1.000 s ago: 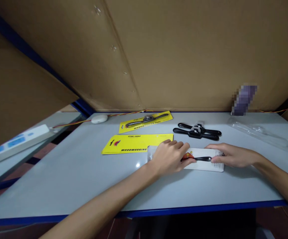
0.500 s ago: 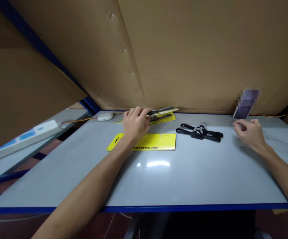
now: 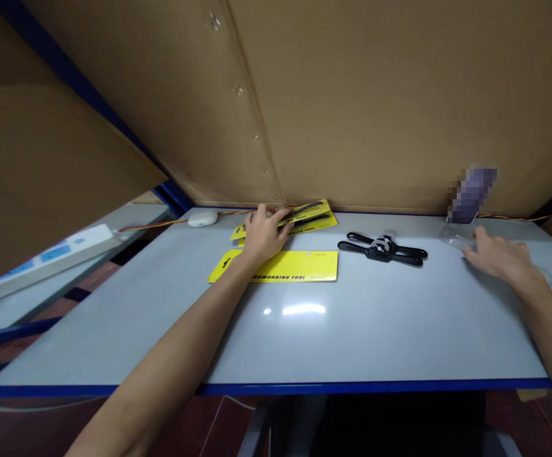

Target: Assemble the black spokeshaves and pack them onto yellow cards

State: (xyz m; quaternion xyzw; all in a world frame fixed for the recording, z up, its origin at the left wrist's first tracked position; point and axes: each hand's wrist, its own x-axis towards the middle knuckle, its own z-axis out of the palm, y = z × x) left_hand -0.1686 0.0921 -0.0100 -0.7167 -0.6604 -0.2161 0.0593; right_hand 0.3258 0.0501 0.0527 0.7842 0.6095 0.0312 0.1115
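Note:
My left hand [image 3: 262,233] reaches to the back of the grey table [image 3: 304,343]. Its fingers are curled on the left end of a yellow carded tool [image 3: 311,216] that lies tilted on another yellow card by the cardboard wall. My right hand [image 3: 495,257] lies flat with fingers stretched on a clear plastic blister [image 3: 457,238] at the right rear. A flat yellow card [image 3: 295,266] printed "woodworking tool" lies just in front of my left hand. Two black spokeshaves [image 3: 383,249] lie crossed between my hands, touched by neither.
Cardboard walls close the back and left. A white oval device [image 3: 202,218] with a red-yellow wire sits at the back left. A blurred-out phone [image 3: 471,193] leans on the wall at the right. A white power strip [image 3: 42,260] lies on the neighbouring bench.
Both hands left the table's middle. My left hand carried the carded tool to the back and lowered it onto the yellow card; my right hand moved right onto the clear plastic.

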